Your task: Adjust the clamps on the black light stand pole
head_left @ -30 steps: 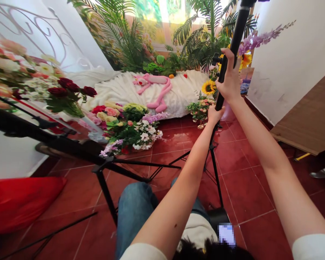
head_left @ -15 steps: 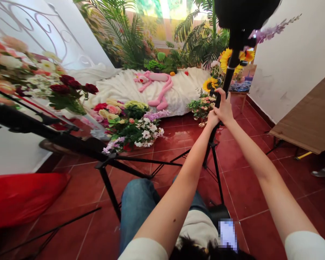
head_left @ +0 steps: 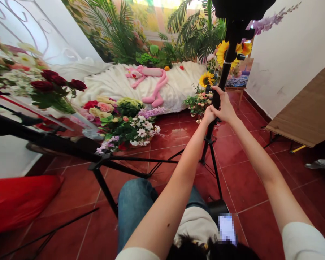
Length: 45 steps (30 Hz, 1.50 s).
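Observation:
A black light stand (head_left: 224,77) rises in front of me, with a dark head (head_left: 242,9) at its top and thin legs spread on the floor. My left hand (head_left: 209,115) is closed round the pole. Just above and to the right, my right hand (head_left: 224,107) grips the same pole, its index finger reaching up by a small black knob (head_left: 209,89). The two hands touch each other. The far side of the pole and some fingertips are hidden.
A second black stand (head_left: 70,146) slants across the left. Beyond are flowers (head_left: 141,131), sunflowers (head_left: 207,79) and a pink plush toy (head_left: 154,74) on white cloth (head_left: 178,85). A brown board (head_left: 306,104) leans at right; a red bag (head_left: 21,198) lies at left.
The view has shifted slightly, so the background sits a little further left and higher. Both hands remain on the pole, a little to the left and with the grip barely altered.

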Each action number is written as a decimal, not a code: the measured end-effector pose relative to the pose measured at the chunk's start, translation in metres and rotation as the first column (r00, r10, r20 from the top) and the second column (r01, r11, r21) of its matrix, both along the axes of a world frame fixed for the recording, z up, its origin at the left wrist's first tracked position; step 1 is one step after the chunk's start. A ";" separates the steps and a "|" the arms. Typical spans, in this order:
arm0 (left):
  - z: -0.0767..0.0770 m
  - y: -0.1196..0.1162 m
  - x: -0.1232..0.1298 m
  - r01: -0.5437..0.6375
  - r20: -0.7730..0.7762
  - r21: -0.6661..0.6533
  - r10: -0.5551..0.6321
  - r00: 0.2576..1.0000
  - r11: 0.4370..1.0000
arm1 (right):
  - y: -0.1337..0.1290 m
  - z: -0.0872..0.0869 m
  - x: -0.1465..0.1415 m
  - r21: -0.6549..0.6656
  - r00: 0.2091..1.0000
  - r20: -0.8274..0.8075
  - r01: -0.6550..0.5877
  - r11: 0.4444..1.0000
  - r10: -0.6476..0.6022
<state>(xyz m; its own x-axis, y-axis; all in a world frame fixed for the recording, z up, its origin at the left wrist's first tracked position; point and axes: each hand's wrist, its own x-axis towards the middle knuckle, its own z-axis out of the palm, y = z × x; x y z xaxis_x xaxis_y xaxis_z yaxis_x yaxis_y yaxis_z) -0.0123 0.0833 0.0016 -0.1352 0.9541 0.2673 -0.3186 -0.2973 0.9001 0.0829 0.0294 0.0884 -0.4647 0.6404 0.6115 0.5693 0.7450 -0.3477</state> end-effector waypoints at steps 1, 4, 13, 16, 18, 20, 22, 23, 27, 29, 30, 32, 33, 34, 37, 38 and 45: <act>0.003 -0.002 0.000 0.025 0.005 0.006 -0.025 1.000 1.000 | -0.007 0.000 0.007 -0.010 1.000 0.022 0.001 1.000 -0.001; 0.014 -0.014 -0.004 0.033 -0.061 -0.005 -0.033 0.998 0.999 | -0.030 -0.002 0.029 -0.046 0.993 0.120 0.026 0.999 -0.020; 0.035 -0.041 -0.009 0.014 -0.211 -0.078 -0.030 0.977 0.997 | -0.051 -0.010 0.036 -0.059 0.800 0.531 0.365 0.929 -0.280; 0.038 -0.043 -0.010 0.046 -0.216 -0.078 -0.062 0.975 0.996 | -0.051 -0.021 0.028 -0.083 0.780 0.525 0.444 0.892 -0.340; 0.039 -0.044 -0.012 0.070 -0.221 -0.082 -0.087 0.971 0.994 | -0.051 -0.033 0.024 -0.133 0.822 0.431 0.467 0.874 -0.374; 0.040 -0.045 -0.013 0.091 -0.229 -0.090 -0.109 0.967 0.992 | -0.049 -0.048 0.020 -0.239 0.896 0.241 0.426 0.872 -0.372; 0.039 -0.046 -0.015 0.099 -0.238 -0.089 -0.118 0.964 0.991 | -0.045 -0.064 0.013 -0.401 0.941 -0.034 0.296 0.867 -0.336; 0.039 -0.046 -0.015 0.097 -0.241 -0.085 -0.115 0.964 0.992 | -0.043 -0.071 0.008 -0.488 0.928 -0.175 0.209 0.847 -0.330; 0.036 -0.047 -0.016 0.085 -0.240 -0.081 -0.102 0.965 0.993 | -0.036 -0.095 -0.018 -0.699 0.707 -0.541 -0.078 0.711 -0.455; 0.034 -0.047 -0.016 0.085 -0.233 -0.077 -0.101 0.967 0.993 | -0.036 -0.099 -0.027 -0.691 0.606 -0.628 -0.145 0.708 -0.488; 0.033 -0.047 -0.015 0.087 -0.229 -0.076 -0.102 0.968 0.993 | -0.036 -0.100 -0.029 -0.678 0.576 -0.655 -0.162 0.717 -0.489; 0.032 -0.047 -0.015 0.085 -0.225 -0.077 -0.101 0.969 0.993 | -0.038 -0.097 -0.029 -0.667 0.561 -0.673 -0.178 0.724 -0.482; 0.032 -0.047 -0.015 0.081 -0.224 -0.078 -0.097 0.970 0.994 | -0.039 -0.095 -0.027 -0.670 0.569 -0.669 -0.184 0.719 -0.478; 0.033 -0.048 -0.015 0.077 -0.224 -0.078 -0.093 0.970 0.994 | -0.040 -0.093 -0.025 -0.679 0.585 -0.659 -0.193 0.708 -0.473; 0.035 -0.050 -0.014 0.083 -0.214 -0.072 -0.097 0.972 0.994 | -0.042 -0.088 -0.018 -0.716 0.640 -0.624 -0.240 0.655 -0.448; 0.036 -0.050 -0.014 0.088 -0.208 -0.070 -0.101 0.973 0.994 | -0.042 -0.087 -0.017 -0.724 0.649 -0.621 -0.260 0.639 -0.439; 0.041 -0.054 -0.014 0.079 -0.200 -0.078 -0.093 0.975 0.994 | -0.041 -0.090 -0.027 -0.724 0.556 -0.670 -0.340 0.600 -0.492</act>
<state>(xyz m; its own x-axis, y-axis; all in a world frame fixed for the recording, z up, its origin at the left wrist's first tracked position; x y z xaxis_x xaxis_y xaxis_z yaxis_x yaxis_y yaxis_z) -0.0261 0.0293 0.0426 -0.0013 0.9770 0.2134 -0.1488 -0.2112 0.9660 0.0558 -0.0121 -0.0016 -0.0125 0.9986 -0.0505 -0.2007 -0.0520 -0.9783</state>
